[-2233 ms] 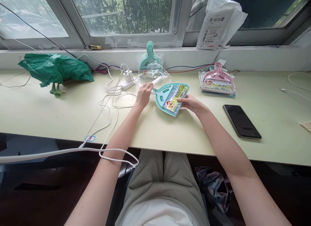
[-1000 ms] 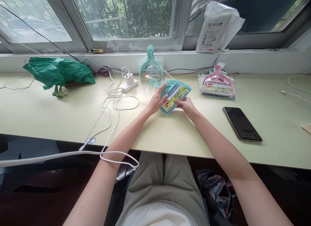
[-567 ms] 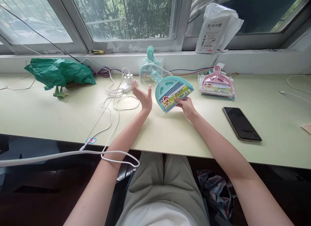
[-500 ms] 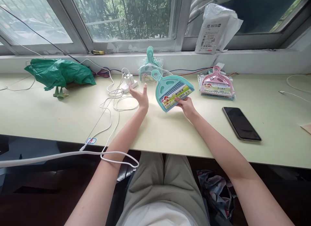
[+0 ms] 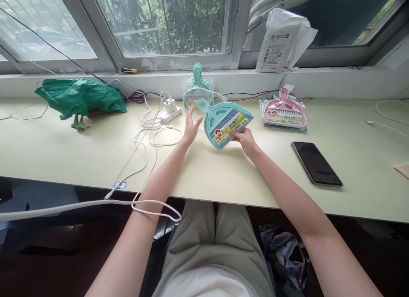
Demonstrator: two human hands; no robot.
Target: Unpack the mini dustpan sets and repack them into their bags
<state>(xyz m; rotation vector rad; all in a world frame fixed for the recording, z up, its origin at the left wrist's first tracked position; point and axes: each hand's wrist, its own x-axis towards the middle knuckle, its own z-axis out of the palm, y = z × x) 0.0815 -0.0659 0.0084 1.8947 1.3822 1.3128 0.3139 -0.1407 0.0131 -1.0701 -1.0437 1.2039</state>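
Both forearms are stretched forward over the smooth, pale yellow counter (image 5: 230, 177). A fan-shaped teal dustpan (image 5: 220, 111) of glossy plastic is held tilted above it by the right hand (image 5: 245, 140), whose grip is closed on the lower right edge — thumb laid over the printed label (image 5: 237, 125), fingers tucked behind. Straight blue-grey bristles (image 5: 227, 118) are fitted against the pan. The left hand (image 5: 191, 129) is raised just beside the rounded handle, its grip spread wide, thumb splayed. Behind, stacked teal dustpans (image 5: 197, 80) are wrapped in crinkled clear film.
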